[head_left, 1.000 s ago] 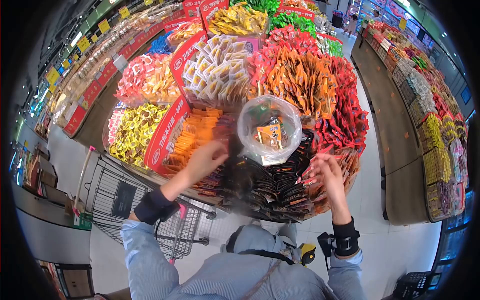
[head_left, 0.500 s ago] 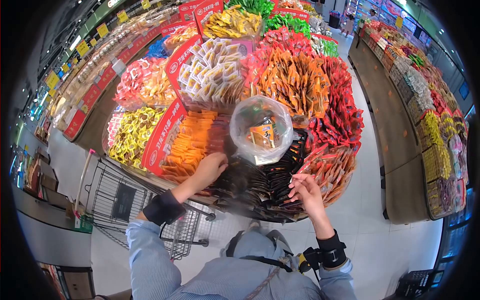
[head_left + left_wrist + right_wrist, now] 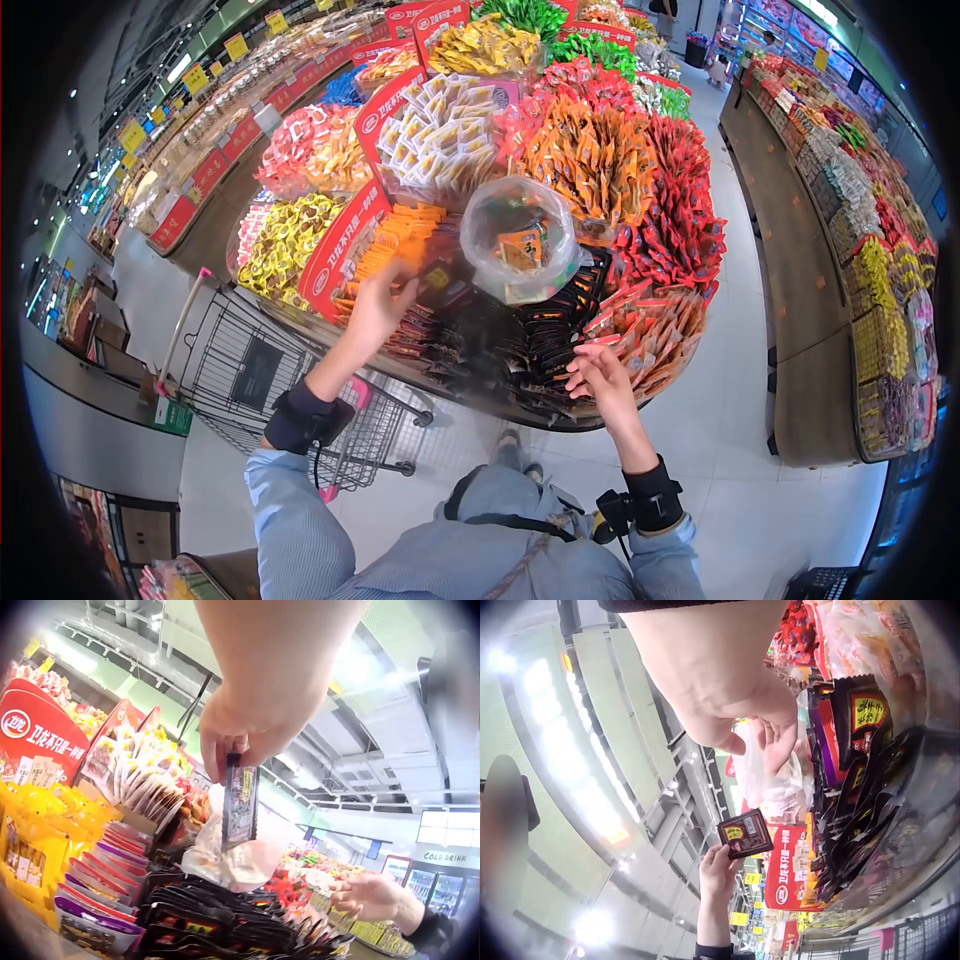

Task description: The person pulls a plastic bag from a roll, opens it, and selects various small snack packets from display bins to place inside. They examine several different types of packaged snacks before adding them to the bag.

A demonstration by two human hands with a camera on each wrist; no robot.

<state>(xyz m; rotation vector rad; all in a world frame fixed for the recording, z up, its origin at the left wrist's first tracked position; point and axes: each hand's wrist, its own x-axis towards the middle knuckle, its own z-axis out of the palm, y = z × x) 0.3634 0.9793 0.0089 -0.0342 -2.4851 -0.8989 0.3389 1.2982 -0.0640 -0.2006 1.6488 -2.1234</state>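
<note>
My left hand (image 3: 376, 310) pinches a small black snack packet (image 3: 745, 834) by its edge, held up above the display in both wrist views. In the head view the packet looks blurred beside the fingers. My right hand (image 3: 604, 382) holds nothing; its fingers are loosely bent near the reddish-brown packets (image 3: 650, 335) at the front right. Between the hands and farther back, a clear plastic bag (image 3: 478, 262) sits open on the display with an orange packet (image 3: 522, 250) inside. Rows of black packets (image 3: 217, 911) lie below my left hand.
Orange packets (image 3: 405, 235) stand at the left behind a red sign (image 3: 345, 250). White packets (image 3: 440, 135) and red ones (image 3: 675, 200) fill the farther bins. A wire shopping cart (image 3: 255, 370) stands at the left; another snack counter (image 3: 800, 320) runs along the right.
My left hand has lifted from the packets and moved left, now with a black packet in its fingers. My right hand has moved left and slightly toward the body.
</note>
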